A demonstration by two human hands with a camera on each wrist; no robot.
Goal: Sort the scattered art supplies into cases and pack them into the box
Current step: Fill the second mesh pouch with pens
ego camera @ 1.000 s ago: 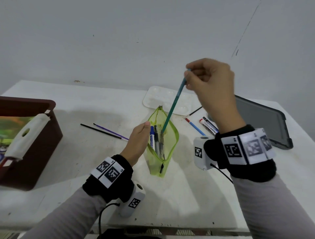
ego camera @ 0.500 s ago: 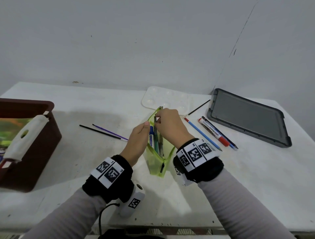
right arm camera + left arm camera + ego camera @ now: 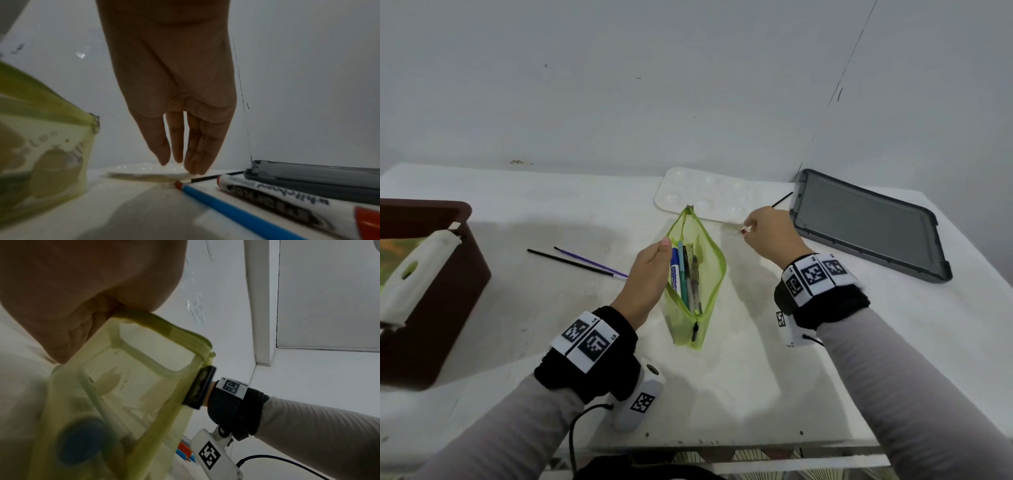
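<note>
Fingers of my left hand point(image 3: 645, 274) pinch the near rim of the translucent lime-green mesh pencil pouch point(image 3: 697, 274), holding it upright and gaping on the white surface point(image 3: 722, 377); a blue-capped marker point(image 3: 675, 274) and several pens stand inside. My right hand point(image 3: 174, 97) hangs with fingers straight and relaxed, its grip released, just above the thin black paintbrush point(image 3: 207, 178), blue pencil point(image 3: 226, 209) and red-capped whiteboard marker point(image 3: 287, 206) beside the grey lid point(image 3: 866, 226). I see the brown box point(image 3: 431, 291) far left.
</note>
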